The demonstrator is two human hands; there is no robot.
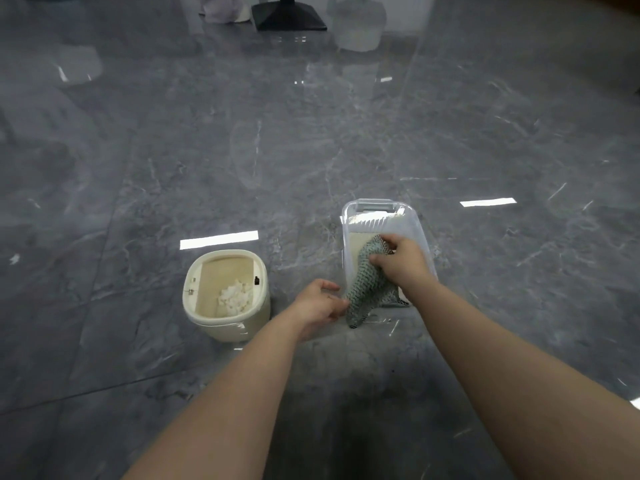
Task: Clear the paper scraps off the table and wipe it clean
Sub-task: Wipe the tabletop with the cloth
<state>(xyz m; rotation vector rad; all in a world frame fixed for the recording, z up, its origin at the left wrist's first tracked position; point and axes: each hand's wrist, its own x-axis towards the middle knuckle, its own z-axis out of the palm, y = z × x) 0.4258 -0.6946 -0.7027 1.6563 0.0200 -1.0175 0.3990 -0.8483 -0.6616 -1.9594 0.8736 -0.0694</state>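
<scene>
Right hand (pixel 398 259) has the cloth (pixel 369 285) gripped over the clear bin (pixel 349 220).

From here I see my right hand's fingers curled round the upper part of the grey-green mesh cloth, which hangs down from the grip across the bin's near edge, its tail on the grey marble table (pixel 311 133). My left hand (pixel 320 306) sits just left of that grip, fingers loosely bent, fingertips at the cloth's lower edge; I cannot tell if they pinch it. Further left of the grip stands the cream wastebasket (pixel 227 327), with white paper scraps (pixel 235 296) inside it.
</scene>
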